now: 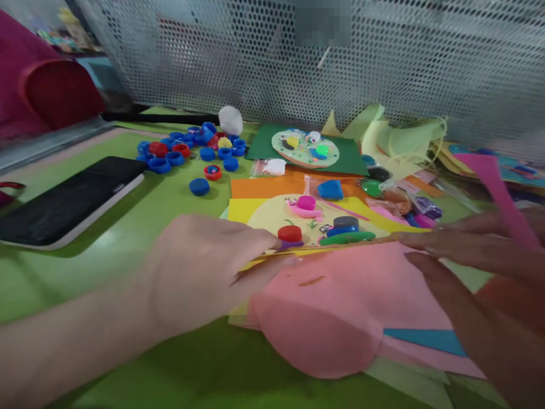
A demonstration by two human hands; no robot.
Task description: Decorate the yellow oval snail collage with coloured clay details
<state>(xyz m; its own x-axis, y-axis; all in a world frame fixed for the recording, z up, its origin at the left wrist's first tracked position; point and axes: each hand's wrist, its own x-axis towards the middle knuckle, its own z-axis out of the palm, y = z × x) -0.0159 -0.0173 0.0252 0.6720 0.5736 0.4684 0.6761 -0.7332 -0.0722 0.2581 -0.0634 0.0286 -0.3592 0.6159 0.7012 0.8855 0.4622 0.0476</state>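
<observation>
My left hand (204, 267) rests on the green table (128, 227), its fingers pinching the left edge of a stack of coloured paper sheets. A pink paper sheet (340, 307) lies on top of that stack, curling over at its near edge. My right hand (468, 255) has its fingers stretched along the right side of the pink sheet, and a pink paper strip (498, 193) stands up between them. Just beyond lies a pale yellow paper disc (272, 218) carrying a red bottle cap (290, 233), a pink cap (306, 203) and a green clay strip (347, 238).
A black tablet (72, 201) lies at the left. Several blue and red bottle caps (191, 150) are scattered behind it. A dark green sheet (349, 156) holds a decorated disc (304, 149). Yellow-green paper scraps (395, 142), small clay bags and a mesh screen (426, 57) stand at the back.
</observation>
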